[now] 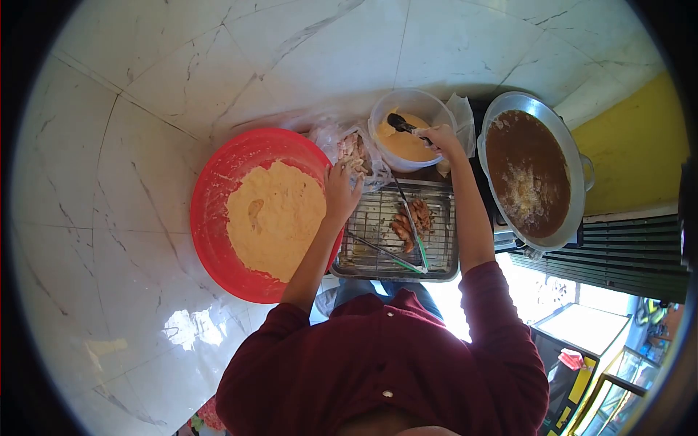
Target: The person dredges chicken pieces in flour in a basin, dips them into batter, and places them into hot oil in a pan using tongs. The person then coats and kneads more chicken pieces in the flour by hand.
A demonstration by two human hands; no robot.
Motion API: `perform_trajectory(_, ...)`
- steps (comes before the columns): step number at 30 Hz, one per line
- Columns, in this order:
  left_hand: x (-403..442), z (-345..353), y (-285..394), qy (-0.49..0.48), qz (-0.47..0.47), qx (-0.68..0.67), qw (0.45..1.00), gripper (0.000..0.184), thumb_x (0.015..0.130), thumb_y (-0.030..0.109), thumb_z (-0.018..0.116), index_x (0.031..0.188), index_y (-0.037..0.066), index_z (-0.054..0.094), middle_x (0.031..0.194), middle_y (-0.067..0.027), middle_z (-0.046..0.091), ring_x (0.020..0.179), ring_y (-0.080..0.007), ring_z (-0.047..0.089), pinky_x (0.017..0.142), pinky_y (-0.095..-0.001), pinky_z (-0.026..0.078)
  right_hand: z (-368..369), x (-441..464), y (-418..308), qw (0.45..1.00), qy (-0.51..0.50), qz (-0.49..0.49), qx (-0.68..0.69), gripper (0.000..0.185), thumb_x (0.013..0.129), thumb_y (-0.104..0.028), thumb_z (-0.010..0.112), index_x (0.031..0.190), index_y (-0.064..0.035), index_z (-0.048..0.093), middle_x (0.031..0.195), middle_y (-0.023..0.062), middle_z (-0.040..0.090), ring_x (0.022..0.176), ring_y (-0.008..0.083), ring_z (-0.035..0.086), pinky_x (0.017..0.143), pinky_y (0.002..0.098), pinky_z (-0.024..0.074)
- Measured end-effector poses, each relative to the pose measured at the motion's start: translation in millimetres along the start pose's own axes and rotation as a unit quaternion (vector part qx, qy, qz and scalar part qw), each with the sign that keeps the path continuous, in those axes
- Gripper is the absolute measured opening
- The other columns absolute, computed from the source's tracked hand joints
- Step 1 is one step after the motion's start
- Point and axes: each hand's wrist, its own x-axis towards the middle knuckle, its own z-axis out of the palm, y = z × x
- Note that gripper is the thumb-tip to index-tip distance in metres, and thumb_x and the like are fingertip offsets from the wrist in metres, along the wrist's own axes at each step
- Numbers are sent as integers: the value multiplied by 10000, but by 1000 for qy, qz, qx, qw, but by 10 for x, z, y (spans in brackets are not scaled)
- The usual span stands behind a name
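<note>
My left hand (342,190) is at the right rim of the red basin (211,196), beside a clear plastic bag (374,171) of raw meat pieces (352,152). Its fingers are spread and reach the bag's edge. Yellowish flour mix (276,218) fills much of the basin. With my right hand (440,139) I hold black-handled tongs (401,124) over a clear tub (378,109) of orange batter (407,147). Their far end is over the batter.
Below the tub, a metal tray with a wire rack (363,251) bears fried pieces (404,229) and green-tipped tongs (422,268). At the right, a large pan (574,218) holds bubbling brown oil (527,167). A marbled tile surface (109,189) lies left.
</note>
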Motion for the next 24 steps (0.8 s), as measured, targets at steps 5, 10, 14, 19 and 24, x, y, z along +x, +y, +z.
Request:
perform_trajectory(5,11,-11,2,-4,3,0,1000,339,746,173,602,1046,37,520,1080,-149,511,1026,-317,466,965,-484,274,100,225,205,966,82,-55,-238,308,639,-277,741,643,10,628,542,84,549,441,172,503,425,298,377)
perform_trajectory(10,-5,18,-17,-16,-7,14,1000,330,750,182,595,1042,42,528,1083,-143,513,1029,-309,466,974,-482,263,229,34,157,888,201,-139,-390,350,603,-284,727,748,23,641,743,188,637,748,320,631,680,378,485)
perform_trajectory(14,-5,4,-4,-13,-4,12,1000,322,754,189,589,1033,39,531,1082,-146,512,1030,-309,466,974,-482,262,190,-121,165,898,231,-140,-346,371,621,-298,704,808,17,645,813,218,628,809,338,615,722,386,479)
perform_trajectory(19,4,-14,25,-21,-9,13,1000,306,738,179,588,984,5,534,1077,-152,507,1040,-298,458,987,-467,251,101,-522,265,937,200,-172,-229,399,662,-329,685,820,35,646,735,212,626,748,331,624,689,358,470)
perform_trajectory(24,-8,-3,24,-15,-7,14,1000,312,733,182,591,990,12,539,1087,-142,507,1051,-287,457,992,-462,248,275,-1135,266,949,236,-201,-54,364,748,-282,672,890,51,637,664,138,624,654,92,551,643,276,443)
